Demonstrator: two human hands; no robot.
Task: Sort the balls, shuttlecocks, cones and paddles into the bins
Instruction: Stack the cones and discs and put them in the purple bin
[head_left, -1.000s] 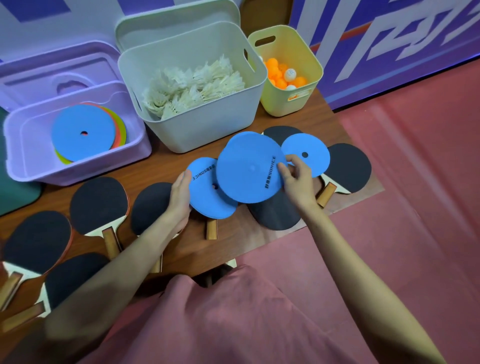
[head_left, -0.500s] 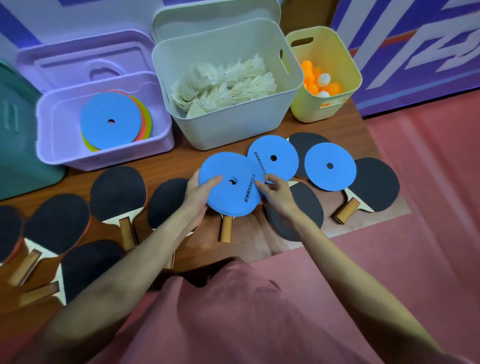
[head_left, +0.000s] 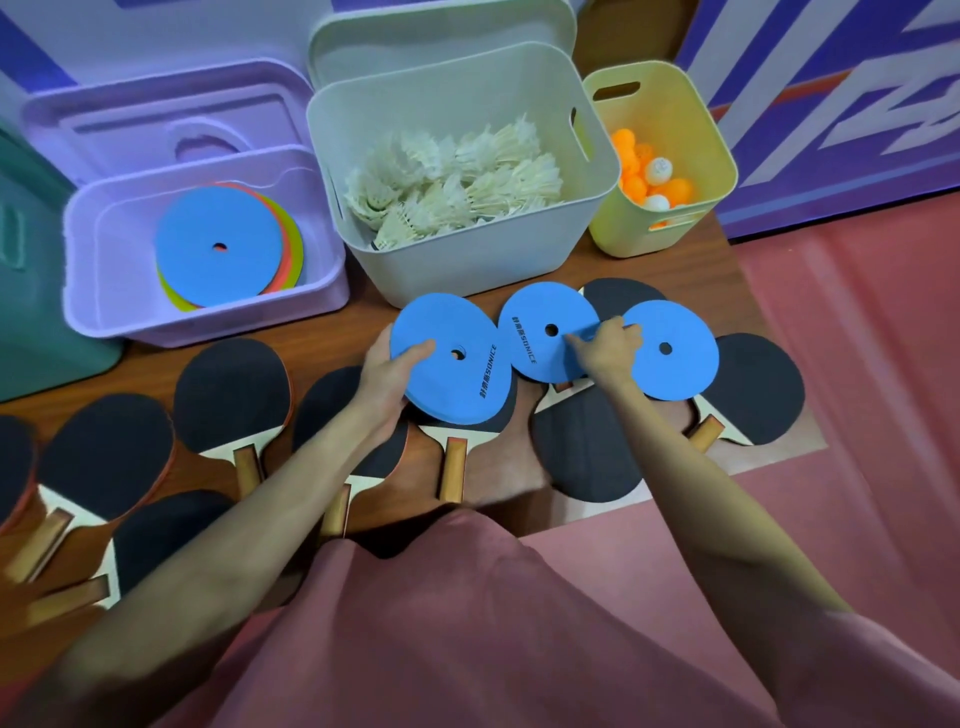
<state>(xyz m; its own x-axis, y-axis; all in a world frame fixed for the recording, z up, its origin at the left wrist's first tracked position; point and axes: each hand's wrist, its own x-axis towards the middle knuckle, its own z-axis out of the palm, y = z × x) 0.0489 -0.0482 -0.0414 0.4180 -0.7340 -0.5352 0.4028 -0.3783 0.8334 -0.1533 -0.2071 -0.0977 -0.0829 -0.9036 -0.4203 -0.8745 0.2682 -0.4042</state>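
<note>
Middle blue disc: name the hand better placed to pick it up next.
Right. The right hand already rests on the middle blue disc, fingers at its edge. The left hand is busy gripping the left blue disc.

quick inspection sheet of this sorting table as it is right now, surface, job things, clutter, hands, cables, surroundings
surface: brown wooden table, crowded with paddles along the near side.
job's things: three loose blue disc cones lie over the paddles: left cone, middle cone, right cone. Purple bin holds stacked disc cones; grey bin holds shuttlecocks; yellow bin holds orange and white balls. Black paddles not yet binned.
clutter: nothing seen.
grippers: left hand holds the left cone's edge, thumb on top; right hand pinches the middle cone.
cables: nothing seen.
surroundings: teal container at left, bin lids behind, red floor, purple patterned wall.
</note>
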